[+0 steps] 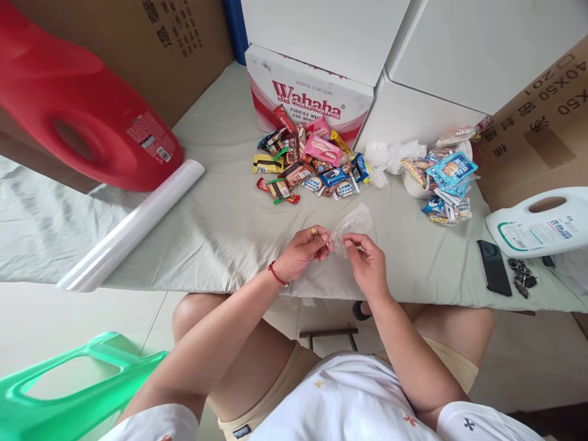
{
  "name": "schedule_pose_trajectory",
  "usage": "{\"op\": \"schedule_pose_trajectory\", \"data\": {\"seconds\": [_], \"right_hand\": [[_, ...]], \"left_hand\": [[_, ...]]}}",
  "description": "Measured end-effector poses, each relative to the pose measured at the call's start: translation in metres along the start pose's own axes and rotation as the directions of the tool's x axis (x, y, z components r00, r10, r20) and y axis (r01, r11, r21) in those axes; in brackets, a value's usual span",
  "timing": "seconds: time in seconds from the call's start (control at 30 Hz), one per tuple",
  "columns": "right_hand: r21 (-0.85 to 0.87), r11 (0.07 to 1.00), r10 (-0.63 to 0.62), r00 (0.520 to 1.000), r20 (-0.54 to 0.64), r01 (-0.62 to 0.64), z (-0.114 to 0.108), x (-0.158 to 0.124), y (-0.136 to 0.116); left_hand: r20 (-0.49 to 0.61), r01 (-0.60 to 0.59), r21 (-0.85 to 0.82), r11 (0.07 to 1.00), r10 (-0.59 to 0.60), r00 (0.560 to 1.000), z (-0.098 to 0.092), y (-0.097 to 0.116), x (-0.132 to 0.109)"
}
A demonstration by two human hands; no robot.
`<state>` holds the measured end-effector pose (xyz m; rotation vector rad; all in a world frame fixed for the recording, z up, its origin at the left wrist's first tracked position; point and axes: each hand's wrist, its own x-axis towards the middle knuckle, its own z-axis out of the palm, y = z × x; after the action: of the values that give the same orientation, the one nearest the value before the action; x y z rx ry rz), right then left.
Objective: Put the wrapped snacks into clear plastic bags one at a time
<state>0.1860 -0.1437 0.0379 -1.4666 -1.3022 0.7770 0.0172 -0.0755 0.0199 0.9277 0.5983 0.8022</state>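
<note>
A clear plastic bag (pixel 356 222) hangs between my two hands, just over the front part of the cloth-covered table (pixel 220 233). My left hand (pixel 303 250), with a ring and a red bracelet, pinches the bag's left edge. With thumb and forefinger, my right hand (pixel 366 260) grips its right side. No contents show in the bag. Behind it lies a heap of wrapped snacks (pixel 294 174), with a pink packet (pixel 323 150) on top. To the right, a white bowl (pixel 416 185) is piled with more packets, among them a light blue one (pixel 454 167).
A Wahaba-style white and red carton (pixel 264 86) stands behind the snacks. Crumpled clear bags (pixel 390 158) lie beside the bowl. On the left are a plastic roll (pixel 138 223) and a red jug (pixel 105 122); on the right, a white jug (pixel 542 220), a phone (pixel 495 267) and keys (pixel 522 277).
</note>
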Motion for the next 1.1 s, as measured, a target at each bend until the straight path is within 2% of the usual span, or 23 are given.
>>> {"op": "schedule_pose_trajectory", "data": {"seconds": [0.13, 0.33, 0.47, 0.57, 0.67, 0.77, 0.87, 0.97, 1.1], "right_hand": [[0.060, 0.996, 0.066, 0.996, 0.057, -0.070, 0.008, 0.000, 0.002], [0.033, 0.996, 0.088, 0.996, -0.001, -0.088, 0.012, -0.001, -0.002], [0.015, 0.996, 0.089, 0.996, -0.014, -0.089, 0.009, 0.000, 0.002], [0.107, 0.981, 0.160, 0.987, -0.006, -0.159, 0.005, 0.004, 0.007], [0.288, 0.924, 0.259, 0.966, 0.012, -0.251, 0.000, 0.009, 0.007], [0.475, 0.816, 0.350, 0.936, 0.045, -0.328, -0.009, 0.014, 0.004], [0.608, 0.698, 0.411, 0.907, 0.093, -0.379, -0.025, 0.018, 0.002], [0.672, 0.614, 0.457, 0.881, 0.126, -0.415, -0.045, 0.020, 0.004], [0.672, 0.614, 0.474, 0.874, 0.103, -0.413, -0.069, 0.019, 0.009]], "left_hand": [[0.056, -0.011, 0.004, 1.000, 0.010, 0.998, 0.004, -0.002, -0.001], [0.078, 0.012, -0.034, 0.999, -0.009, 0.997, 0.008, -0.008, -0.001], [-0.014, 0.041, 0.045, 0.998, -0.041, 0.999, 0.004, -0.012, 0.003], [-0.080, 0.052, 0.061, 0.997, -0.047, 0.996, 0.000, -0.012, 0.006], [-0.104, 0.026, -0.028, 0.999, -0.029, 0.994, -0.002, -0.007, 0.006], [-0.122, -0.013, -0.188, 0.982, -0.010, 0.993, -0.006, 0.001, 0.006], [-0.102, 0.001, -0.383, 0.924, -0.044, 0.994, -0.011, 0.011, 0.005], [-0.112, -0.004, -0.469, 0.883, -0.055, 0.992, -0.018, 0.019, 0.005], [-0.201, -0.060, -0.450, 0.891, -0.036, 0.979, -0.022, 0.024, 0.007]]}}
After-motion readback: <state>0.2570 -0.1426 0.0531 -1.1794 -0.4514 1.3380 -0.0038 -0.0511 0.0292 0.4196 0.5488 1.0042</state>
